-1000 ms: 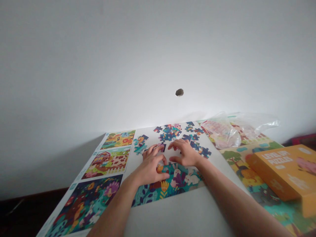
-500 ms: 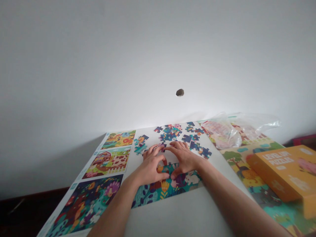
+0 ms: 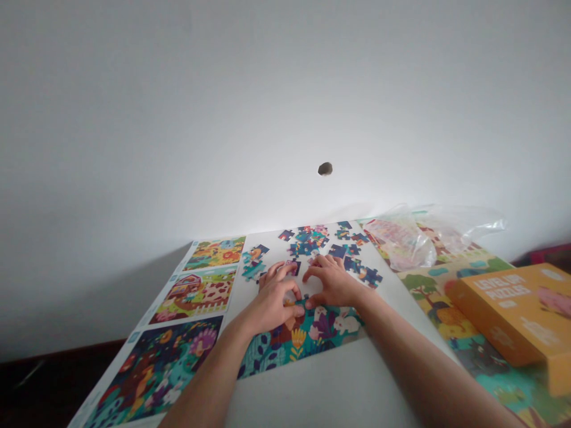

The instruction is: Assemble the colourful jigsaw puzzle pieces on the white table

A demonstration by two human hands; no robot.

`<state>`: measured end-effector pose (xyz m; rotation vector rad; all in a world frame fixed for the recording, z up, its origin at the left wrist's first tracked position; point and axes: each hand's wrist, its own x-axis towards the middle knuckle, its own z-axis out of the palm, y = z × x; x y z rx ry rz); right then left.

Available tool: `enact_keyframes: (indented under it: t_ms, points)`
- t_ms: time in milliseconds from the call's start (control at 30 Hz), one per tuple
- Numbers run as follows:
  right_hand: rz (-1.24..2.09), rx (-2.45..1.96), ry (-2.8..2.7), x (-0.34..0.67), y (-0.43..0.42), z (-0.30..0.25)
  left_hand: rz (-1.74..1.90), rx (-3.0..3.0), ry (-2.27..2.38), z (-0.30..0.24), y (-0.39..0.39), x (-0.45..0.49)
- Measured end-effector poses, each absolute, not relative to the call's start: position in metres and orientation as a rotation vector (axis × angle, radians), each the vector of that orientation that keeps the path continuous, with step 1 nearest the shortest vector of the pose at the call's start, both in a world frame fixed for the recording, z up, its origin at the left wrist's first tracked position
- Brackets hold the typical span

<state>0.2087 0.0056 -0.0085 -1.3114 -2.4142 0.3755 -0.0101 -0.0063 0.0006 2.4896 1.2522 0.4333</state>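
Note:
A partly joined jigsaw puzzle (image 3: 307, 337) with rabbits, flowers and dark leaves lies on the white table. My left hand (image 3: 277, 297) rests at its upper left edge, thumb on the puzzle, forefinger curved with a gap between them. Across from it, my right hand (image 3: 332, 284) touches the top edge with its thumb, fingers bent and apart. The two thumbs nearly meet beside a teal knob. A loose purple piece (image 3: 293, 267) lies just past my left fingertips. Whether a separate piece sits under either hand is hidden.
Several loose puzzle pieces (image 3: 307, 238) are spread at the back, with more pieces (image 3: 254, 261) at left. A printed picture sheet (image 3: 151, 368) covers the table's left side. To the right lie clear plastic bags (image 3: 405, 238) and an orange puzzle box (image 3: 513, 309). A wall stands behind.
My right thumb has slid up and left to the puzzle's top edge, and the right forefinger has drawn back from the left hand. My left hand has barely moved.

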Motion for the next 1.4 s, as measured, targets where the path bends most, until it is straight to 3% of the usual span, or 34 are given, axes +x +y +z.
enact_keyframes:
  t_ms: [367, 667, 867, 1067, 1400]
  points:
    - [0.369, -1.497, -2.398, 0.212, 0.008, 0.004, 0.445, 2.467, 1.35, -0.001, -0.005, -0.008]
    - [0.449, -1.391, -2.564, 0.208, 0.0, 0.01, 0.411, 2.505, 1.371, -0.002, -0.004, -0.011]
    - [0.286, -1.578, -2.363, 0.213, 0.005, 0.007, 0.403, 2.538, 1.351, 0.001, -0.006, -0.011]
    - [0.223, -1.377, -2.434, 0.218, 0.003, 0.007, 0.403, 2.579, 1.278, 0.005, -0.011, -0.008]
    - [0.167, -1.439, -2.379, 0.218, 0.006, 0.001, 0.396, 2.56, 1.217, 0.003, -0.009, -0.006]
